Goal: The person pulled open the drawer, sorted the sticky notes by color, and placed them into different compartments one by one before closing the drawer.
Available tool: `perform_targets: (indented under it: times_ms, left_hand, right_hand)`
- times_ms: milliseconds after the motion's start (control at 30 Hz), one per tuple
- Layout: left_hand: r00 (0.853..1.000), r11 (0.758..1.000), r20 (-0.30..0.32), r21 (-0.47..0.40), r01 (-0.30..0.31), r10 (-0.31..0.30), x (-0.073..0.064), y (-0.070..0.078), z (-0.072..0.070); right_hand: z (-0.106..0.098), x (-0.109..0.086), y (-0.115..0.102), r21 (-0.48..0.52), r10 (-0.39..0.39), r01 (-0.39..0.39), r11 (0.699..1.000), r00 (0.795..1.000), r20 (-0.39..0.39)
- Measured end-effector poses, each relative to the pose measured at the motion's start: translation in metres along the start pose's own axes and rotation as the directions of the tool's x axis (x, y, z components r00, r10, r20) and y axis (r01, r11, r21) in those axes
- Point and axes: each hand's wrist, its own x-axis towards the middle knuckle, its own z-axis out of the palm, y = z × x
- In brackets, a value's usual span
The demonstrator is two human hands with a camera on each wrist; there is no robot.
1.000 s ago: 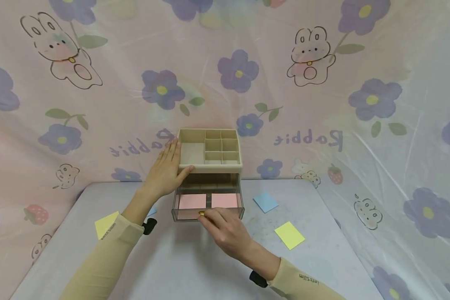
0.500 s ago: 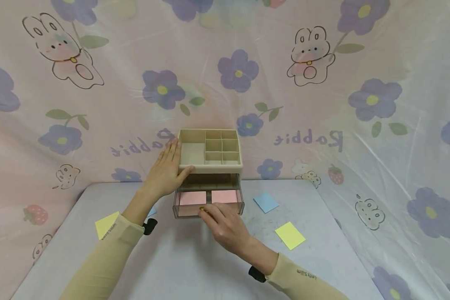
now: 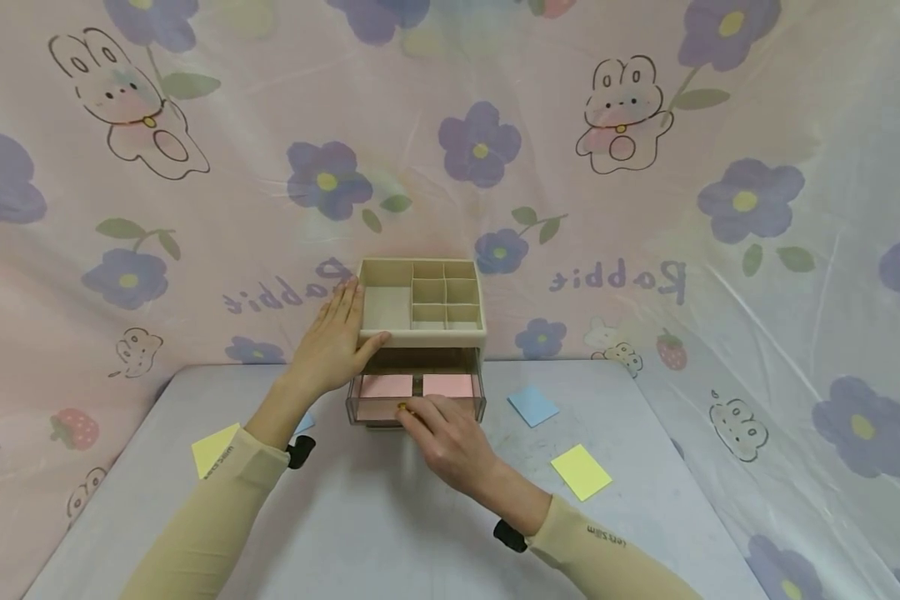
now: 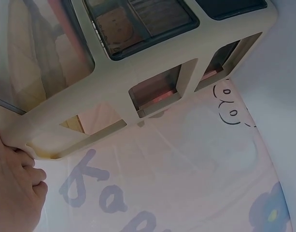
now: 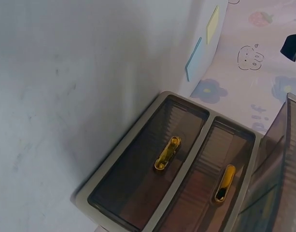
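A cream desktop organizer (image 3: pixel 422 338) stands at the back of the table, with a divided open tray on top. Its see-through upper drawer (image 3: pixel 375 410) is pulled partly out, and two pink sticky note pads (image 3: pixel 387 386) lie in it side by side. My right hand (image 3: pixel 450 443) pinches the drawer's small gold handle (image 3: pixel 402 407). Along the organizer's left side lie the straight fingers of my left hand (image 3: pixel 326 346), its thumb on the front rim. In the right wrist view the drawers below are shut, each with a gold handle (image 5: pixel 168 153).
Right of the organizer lie a blue sticky note (image 3: pixel 533 406) and a yellow one (image 3: pixel 581 472). Another yellow note (image 3: pixel 214 448) and a blue one (image 3: pixel 304 423) are partly hidden by my left arm. A patterned curtain (image 3: pixel 420 208) hangs close behind the organizer.
The upper drawer has slid a little way back into the organizer, my right hand moving with it on the handle. My left hand has stayed in place.
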Motion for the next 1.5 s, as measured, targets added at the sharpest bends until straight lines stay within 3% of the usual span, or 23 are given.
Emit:
perform_targets:
  times_ms: [533, 1033, 1500]
  left_hand:
    - [0.999, 1.000, 0.038, -0.006, 0.009, -0.009, 0.001, 0.000, -0.004]
    - [1.000, 1.000, 0.001, -0.011, -0.012, 0.012, 0.001, -0.001, -0.002]
    - [1.000, 1.000, -0.003, -0.030, 0.008, -0.008, -0.002, 0.003, -0.001]
  right_hand:
    - [0.013, 0.008, 0.012, 0.004, 0.041, -0.041, 0.999, 0.999, 0.024]
    - [0.029, 0.013, 0.024, -0.021, 0.072, -0.072, 0.997, 0.997, 0.022]
    - [0.039, 0.012, 0.038, -0.008, 0.079, -0.079, 0.997, 0.997, 0.000]
